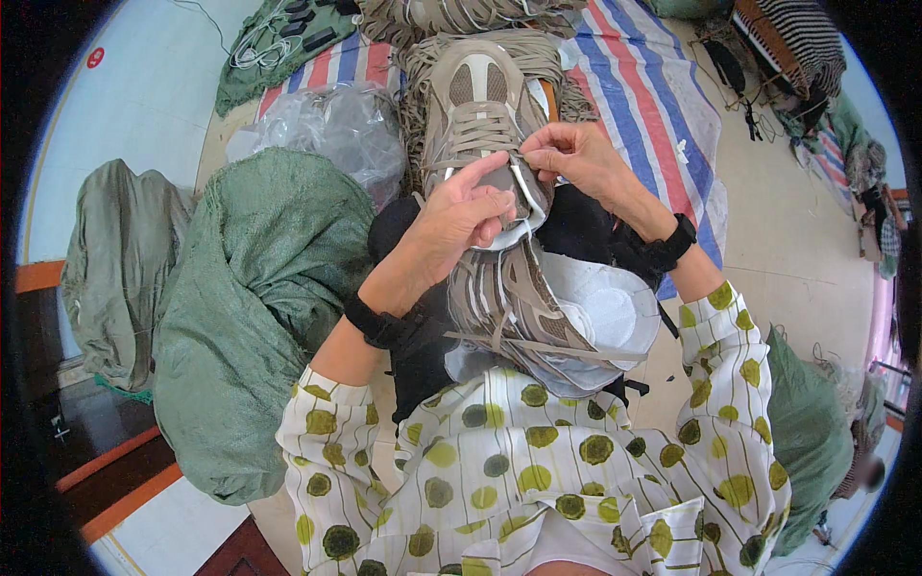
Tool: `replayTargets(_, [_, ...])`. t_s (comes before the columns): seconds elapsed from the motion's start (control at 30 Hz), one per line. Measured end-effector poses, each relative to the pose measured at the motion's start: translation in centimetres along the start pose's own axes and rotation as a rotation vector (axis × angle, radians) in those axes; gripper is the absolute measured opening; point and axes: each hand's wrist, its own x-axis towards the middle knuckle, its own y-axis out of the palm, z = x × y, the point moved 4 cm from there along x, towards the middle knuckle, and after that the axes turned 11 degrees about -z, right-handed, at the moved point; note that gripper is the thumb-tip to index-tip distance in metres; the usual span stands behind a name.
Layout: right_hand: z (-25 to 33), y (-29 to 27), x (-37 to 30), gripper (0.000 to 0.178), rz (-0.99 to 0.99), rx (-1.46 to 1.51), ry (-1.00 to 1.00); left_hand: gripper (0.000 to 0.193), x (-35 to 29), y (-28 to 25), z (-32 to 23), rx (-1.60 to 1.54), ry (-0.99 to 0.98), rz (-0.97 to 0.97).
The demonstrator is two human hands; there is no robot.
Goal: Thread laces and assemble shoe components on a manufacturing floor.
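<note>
A taupe and beige shoe upper [477, 86] with white trim lies before me, its toe pointing away, a flat shoelace [485, 132] crossing its front. My right hand [581, 163] pinches thumb and forefinger at the lace beside the right-hand eyelets. On the upper's left side my left hand [466, 206] stretches its index finger to the lacing, while the thumb presses against the curled fingers; what they hold is hidden. Across my lap lies another taupe upper [499, 298] with a white lining [610, 302] and loose laces.
More laced uppers [442, 13] and a heap of taupe laces [413, 62] lie beyond, on a striped sheet [648, 106]. Green sacks [259, 317] and a clear plastic bag [336, 134] stand at left. Cables [254, 53] rest on green cloth at far left. Another green sack [807, 442] is at right.
</note>
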Motion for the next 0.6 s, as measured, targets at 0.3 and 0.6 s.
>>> replayTargets(0.3, [3.3, 1.8, -1.2, 0.011, -0.163, -0.664, -0.593, 0.059, -0.3, 0.0, 0.4, -0.06, -0.047, -0.008])
replayTargets(0.6, [5.5, 1.7, -2.0, 0.012, -0.168, -0.882, -0.614, 0.034, -2.5, -1.5, 0.7, 0.122, 0.085, -0.125])
